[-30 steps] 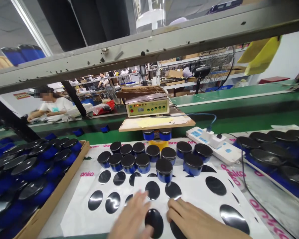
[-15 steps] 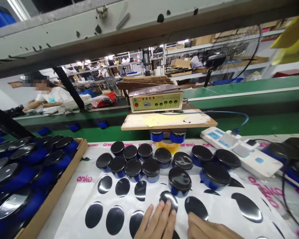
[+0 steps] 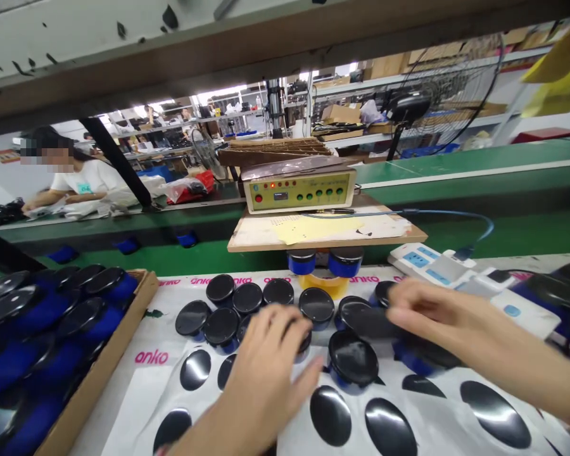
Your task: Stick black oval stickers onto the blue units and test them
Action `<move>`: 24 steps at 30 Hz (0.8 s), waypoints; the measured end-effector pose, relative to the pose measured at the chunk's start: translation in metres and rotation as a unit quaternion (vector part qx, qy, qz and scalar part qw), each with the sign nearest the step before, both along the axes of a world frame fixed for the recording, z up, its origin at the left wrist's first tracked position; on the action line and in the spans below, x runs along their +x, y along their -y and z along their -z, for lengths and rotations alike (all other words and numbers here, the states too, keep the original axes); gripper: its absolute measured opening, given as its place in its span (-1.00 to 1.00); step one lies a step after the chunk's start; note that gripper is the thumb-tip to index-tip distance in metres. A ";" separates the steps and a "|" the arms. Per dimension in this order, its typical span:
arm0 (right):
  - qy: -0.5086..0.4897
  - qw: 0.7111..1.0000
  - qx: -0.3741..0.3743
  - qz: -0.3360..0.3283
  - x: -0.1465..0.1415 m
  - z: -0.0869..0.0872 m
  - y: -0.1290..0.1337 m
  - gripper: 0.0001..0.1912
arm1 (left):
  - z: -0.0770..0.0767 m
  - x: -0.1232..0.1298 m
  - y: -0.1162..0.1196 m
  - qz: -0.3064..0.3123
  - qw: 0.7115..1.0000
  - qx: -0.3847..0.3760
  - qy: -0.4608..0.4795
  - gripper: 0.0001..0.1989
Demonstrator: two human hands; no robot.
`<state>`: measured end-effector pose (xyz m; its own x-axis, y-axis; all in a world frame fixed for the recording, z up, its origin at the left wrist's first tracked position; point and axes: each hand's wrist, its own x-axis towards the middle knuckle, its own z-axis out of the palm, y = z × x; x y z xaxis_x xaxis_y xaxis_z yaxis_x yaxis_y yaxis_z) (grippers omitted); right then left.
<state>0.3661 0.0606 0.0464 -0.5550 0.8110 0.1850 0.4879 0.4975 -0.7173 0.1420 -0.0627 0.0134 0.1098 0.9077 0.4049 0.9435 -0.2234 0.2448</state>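
A thin black disc [image 3: 371, 323], blurred and tilted, is pinched between the thumb and fingers of my right hand [image 3: 430, 313], above the round parts at the right. My left hand [image 3: 268, 358] reaches over a blue round part with a black top [image 3: 304, 342]; its fingers are apart, the thumb is spread, and they partly hide that part. Several similar black-topped blue parts [image 3: 221, 326] stand grouped on the table. In front of them lies a white sheet [image 3: 289, 437] with black oval discs [image 3: 330, 415], some covered by my left arm.
A cardboard box [image 3: 99, 361] full of blue-black parts stands at the left. Behind is a control box [image 3: 299, 190] on a wooden board [image 3: 323, 237]. A white power strip [image 3: 456, 272] with a blue cable lies at the right. A person [image 3: 76, 171] sits across the green conveyor.
My right hand has lifted off the sheet, up and right, with a black disc in it. My left hand has moved from the sheet forward to the round parts. The view has shifted slightly.
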 end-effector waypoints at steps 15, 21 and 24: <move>0.016 0.999 -0.030 -0.004 -0.074 0.034 -0.021 -0.67 | 0.013 -0.013 -0.067 -0.036 0.993 -0.064 0.087 -0.58; -0.002 0.999 -0.053 -0.005 -0.071 0.037 -0.021 -0.66 | 0.015 -0.014 -0.068 -0.042 0.993 -0.073 0.078 -0.60; 0.006 0.998 -0.059 -0.002 -0.069 0.037 -0.019 -0.68 | 0.019 -0.016 -0.068 -0.043 0.994 -0.065 0.074 -0.60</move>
